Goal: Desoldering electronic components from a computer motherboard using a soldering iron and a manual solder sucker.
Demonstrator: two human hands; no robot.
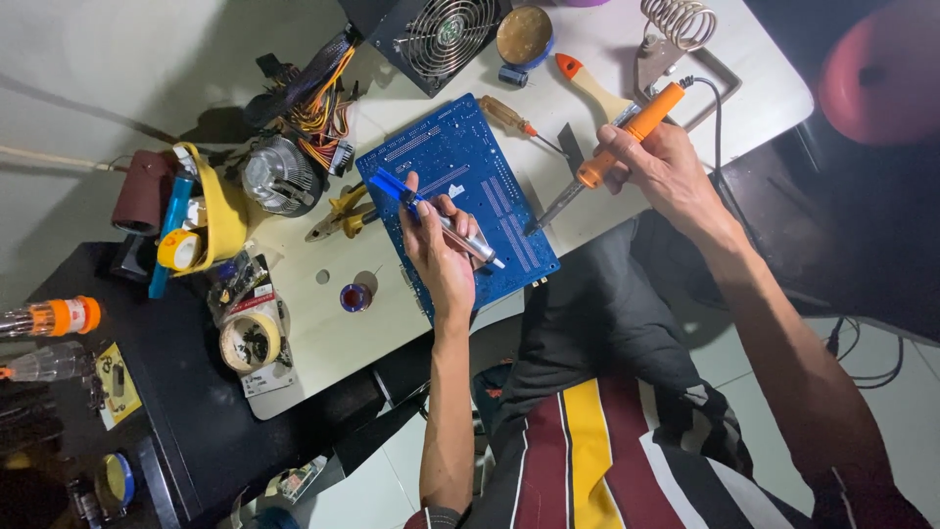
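A blue circuit board (441,162) lies on the white table (313,323). My left hand (441,250) rests over the board's near side and grips a desoldering pump (431,216) with a blue plunger end and silver barrel, its white tip pointing at the board's right part. My right hand (666,167) holds an orange-handled soldering iron (612,147); its dark tip touches or hovers at the board's right edge, close to the pump's tip. The iron's cable runs back toward a coiled metal stand (678,22).
Behind the board sit a power supply with fan grille (441,34), a bundle of wires (313,103), a round heatsink fan (277,174), a screwdriver (509,116) and a brush (587,86). Yellow pliers (343,211), tape rolls (250,341) and a small solder spool (354,297) lie left.
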